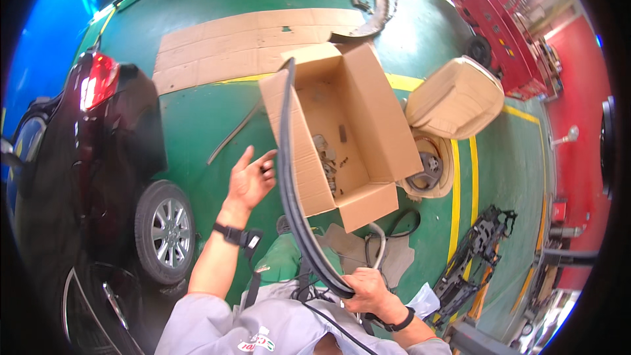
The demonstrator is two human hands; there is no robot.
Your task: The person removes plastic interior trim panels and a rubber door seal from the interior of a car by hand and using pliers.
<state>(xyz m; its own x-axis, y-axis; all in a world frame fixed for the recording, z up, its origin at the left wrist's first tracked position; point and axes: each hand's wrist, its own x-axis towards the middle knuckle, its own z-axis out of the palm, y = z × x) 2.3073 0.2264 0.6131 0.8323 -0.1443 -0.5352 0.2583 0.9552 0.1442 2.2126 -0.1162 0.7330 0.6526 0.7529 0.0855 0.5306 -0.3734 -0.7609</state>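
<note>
A long black rubber weatherstrip (289,177) arches up in front of me, its upper end by the rim of an open cardboard box (360,105). My right hand (367,291) is closed around its lower end, near my chest. Just left of the strip, my left hand (252,181) is raised with the thumb and index finger apart and the other fingers partly curled. Nothing is in it, and a small gap separates it from the strip. Inside the box lie several small loose parts (323,158), too small to name.
At left stands a dark car (118,131) with its wheel (165,231) near me. Beyond the box lies flat cardboard (217,49). At right are a beige seat part (457,97), a steering wheel (428,169) and a black frame (474,256). A thin strip (233,133) lies on the floor.
</note>
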